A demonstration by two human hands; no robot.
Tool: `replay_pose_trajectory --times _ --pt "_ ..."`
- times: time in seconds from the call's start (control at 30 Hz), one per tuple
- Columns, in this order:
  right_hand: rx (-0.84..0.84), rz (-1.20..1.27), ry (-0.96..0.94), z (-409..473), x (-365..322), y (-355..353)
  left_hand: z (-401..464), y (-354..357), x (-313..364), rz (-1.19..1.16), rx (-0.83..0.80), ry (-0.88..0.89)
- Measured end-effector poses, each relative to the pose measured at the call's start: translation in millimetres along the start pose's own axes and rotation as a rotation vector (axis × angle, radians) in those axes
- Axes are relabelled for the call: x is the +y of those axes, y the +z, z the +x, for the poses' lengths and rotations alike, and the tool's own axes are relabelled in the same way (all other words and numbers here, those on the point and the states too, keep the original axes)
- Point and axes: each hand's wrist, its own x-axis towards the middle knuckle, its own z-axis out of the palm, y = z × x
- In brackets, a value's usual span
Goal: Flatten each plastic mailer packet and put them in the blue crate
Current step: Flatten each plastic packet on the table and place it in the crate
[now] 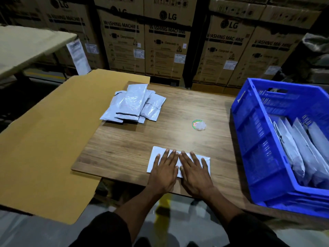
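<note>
Both palms are pressing one thin white plastic mailer packet [179, 160] under flat, spread fingers — left hand [164, 171], right hand [194, 172]. Better to be sweeping outward from the fingertips' meeting line, then lifting it rightward into the blue slatted plastic crate [263, 139].

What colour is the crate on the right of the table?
Bright blue: the crate, seen best in the head view.

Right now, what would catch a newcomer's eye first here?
Two bare hands, left hand and right hand, press flat on a white plastic mailer packet at the wooden table's near edge. A bright blue plastic crate on the right holds packets; a grey packet pile waits farther back.
</note>
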Motion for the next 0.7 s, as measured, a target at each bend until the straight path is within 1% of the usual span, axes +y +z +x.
replay_pose_trajectory --times 0.2,0.37,0.53,0.7 --pt "-0.033 0.072 -0.003 1.8 3.4 -1.0 1.6 -3.5 -10.7 -0.017 -0.046 0.004" --pt "-0.086 0.137 0.038 4.4 16.8 -2.4 3.9 -3.1 -29.8 -0.048 -0.081 -0.106" --pt "-0.049 0.134 0.111 -10.8 32.0 -0.2 -2.6 -2.7 -26.4 -0.032 -0.048 -0.089" --pt "-0.025 0.125 0.109 -14.0 34.4 4.2 -6.7 -4.1 -28.1 -0.023 -0.064 -0.087"
